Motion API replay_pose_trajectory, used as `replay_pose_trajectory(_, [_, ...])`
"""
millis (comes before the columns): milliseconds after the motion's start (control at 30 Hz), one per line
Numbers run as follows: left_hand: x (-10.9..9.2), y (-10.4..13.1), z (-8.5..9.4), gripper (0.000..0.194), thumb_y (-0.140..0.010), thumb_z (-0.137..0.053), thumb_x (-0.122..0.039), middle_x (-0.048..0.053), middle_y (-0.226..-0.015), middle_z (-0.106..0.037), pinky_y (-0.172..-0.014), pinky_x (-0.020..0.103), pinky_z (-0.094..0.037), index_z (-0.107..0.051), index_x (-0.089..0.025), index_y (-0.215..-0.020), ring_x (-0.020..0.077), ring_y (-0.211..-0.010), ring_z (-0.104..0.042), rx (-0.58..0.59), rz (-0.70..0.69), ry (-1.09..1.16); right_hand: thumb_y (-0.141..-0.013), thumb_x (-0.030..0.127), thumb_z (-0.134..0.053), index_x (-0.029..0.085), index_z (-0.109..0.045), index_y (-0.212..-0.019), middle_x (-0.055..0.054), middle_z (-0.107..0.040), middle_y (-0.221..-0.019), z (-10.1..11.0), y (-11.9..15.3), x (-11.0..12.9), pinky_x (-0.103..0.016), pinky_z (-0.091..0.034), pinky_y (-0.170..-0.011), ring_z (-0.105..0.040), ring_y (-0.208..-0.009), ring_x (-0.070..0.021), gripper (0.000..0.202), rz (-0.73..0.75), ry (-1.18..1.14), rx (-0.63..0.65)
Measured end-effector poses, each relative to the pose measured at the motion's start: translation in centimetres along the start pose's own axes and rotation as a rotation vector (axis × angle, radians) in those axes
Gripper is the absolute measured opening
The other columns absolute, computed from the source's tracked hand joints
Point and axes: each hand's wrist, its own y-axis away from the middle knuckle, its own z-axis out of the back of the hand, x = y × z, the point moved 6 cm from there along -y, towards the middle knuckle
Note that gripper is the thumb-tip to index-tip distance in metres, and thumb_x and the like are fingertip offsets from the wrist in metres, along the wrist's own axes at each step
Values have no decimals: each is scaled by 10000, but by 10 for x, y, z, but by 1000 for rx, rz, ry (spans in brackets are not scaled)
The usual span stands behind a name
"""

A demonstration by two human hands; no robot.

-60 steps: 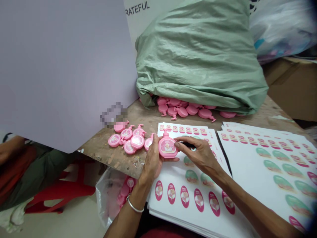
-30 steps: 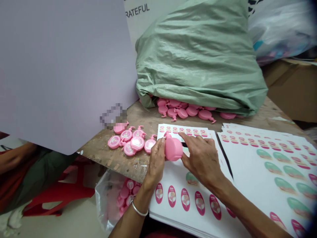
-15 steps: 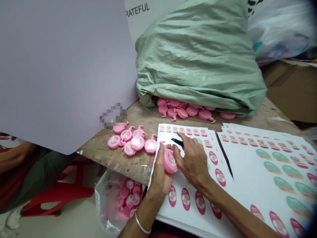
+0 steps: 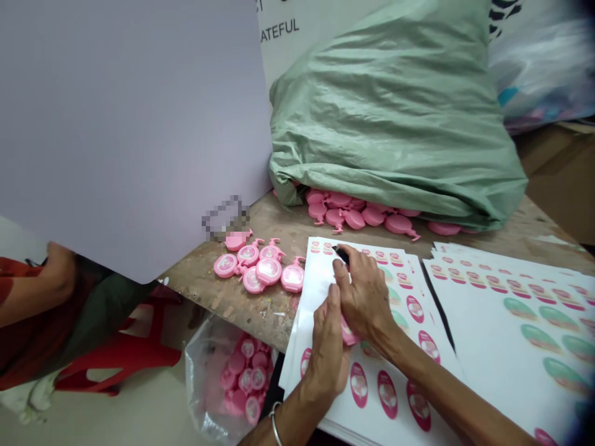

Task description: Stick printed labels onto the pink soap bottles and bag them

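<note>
My left hand (image 4: 328, 347) is closed around a round pink container (image 4: 348, 333), which is mostly hidden between my two hands. A dark pointed tool (image 4: 341, 254) sticks out from the fingers of my right hand (image 4: 365, 288), just above the top of the sticker sheet. Both hands are over a stack of white sticker sheets (image 4: 339, 409) printed with pink ovals and green shapes. To the left of the sheets, several pink containers with round labels (image 4: 268, 271) lie grouped on the worn wooden table (image 4: 209, 279).
A large green sack (image 4: 395, 118) stands behind, with pink pieces (image 4: 400, 226) spilling under it. More sticker sheets (image 4: 488, 334) lie at right. Below the table edge is a clear bag (image 4: 199, 371) of pink containers. A person's arm (image 4: 41, 291) shows at left.
My left hand has turned and moved right, now covering most of the pink container. The fingers of my right hand have drawn in, and the tool sits nearer the sheet's top. The view has shifted slightly left.
</note>
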Motion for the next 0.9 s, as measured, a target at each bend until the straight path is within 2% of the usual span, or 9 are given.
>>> replay_pose_trajectory(167, [-26,-15,15,347,-810,-659,-384,113,-1041,-706,-895,432,-540,-640,-180,-1090,316,-1092,-629,15,-40,-248,-987,402,-334,98,-560,-1231,-149,-647,-990,-8,-13,-33,-398,-390,-775,-544,-896,-282,451,17,270,-55])
replay_pose_trajectory(233, [-61,-36,33,359,-819,-655,-405,97,-954,-708,-842,372,-543,-609,-162,-1080,258,-937,-671,-98,-243,-560,-978,403,-365,102,-580,-1193,-142,-655,-970,-4,-13,-46,-385,-399,-762,-551,-875,-274,427,60,273,-69])
replay_pose_trajectory(333, [-113,-67,53,241,-860,-580,-345,90,-978,-702,-896,393,-504,-652,-168,-1007,245,-957,-642,-283,-631,-1194,-963,425,-396,127,-594,-1153,-126,-667,-969,8,-8,-64,-383,-412,-757,-557,-865,-272,406,97,259,-81])
replay_pose_trajectory(400, [-126,-84,64,236,-806,-636,-289,148,-1117,-670,-1016,496,-406,-679,-143,-986,320,-1124,-567,-324,-684,-1304,-960,428,-398,143,-595,-1137,-116,-670,-975,15,-3,-74,-385,-421,-763,-559,-858,-267,390,108,239,-70])
replay_pose_trajectory(500, [-122,-86,61,387,-820,-613,-262,207,-1413,-481,-1115,615,-201,-629,-135,-1185,383,-1345,-368,-327,-802,-1529,-955,434,-407,143,-584,-1146,-122,-669,-993,22,5,-83,-383,-439,-768,-565,-851,-258,391,130,192,-70])
replay_pose_trajectory(567, [-101,-79,45,415,-848,-555,-223,169,-1511,-383,-1147,618,-116,-591,-184,-1259,350,-1421,-271,-95,-875,-1767,-950,441,-421,141,-579,-1151,-124,-670,-993,25,10,-86,-379,-448,-758,-568,-840,-255,393,136,170,-72])
replay_pose_trajectory(667, [-70,-71,36,404,-834,-535,-180,132,-1518,-397,-1160,613,-90,-612,-229,-1227,318,-1451,-234,261,-840,-1952,-945,439,-439,149,-582,-1141,-120,-671,-999,26,13,-89,-383,-452,-772,-568,-846,-254,378,120,147,-69])
replay_pose_trajectory(767, [-76,-80,50,357,-863,-490,-174,147,-1488,-441,-1141,655,-70,-648,-223,-1180,336,-1424,-295,169,-849,-2033,-942,421,-440,152,-584,-1146,-115,-672,-1025,27,6,-100,-379,-451,-820,-575,-894,-252,367,46,133,-13])
replay_pose_trajectory(900, [-103,-101,70,335,-873,-440,-141,187,-1466,-457,-1098,711,-104,-682,-176,-1102,378,-1393,-335,-24,-931,-2092,-937,387,-432,173,-597,-1153,-99,-674,-1077,33,-22,-143,-362,-437,-875,-586,-995,-251,345,-225,229,105])
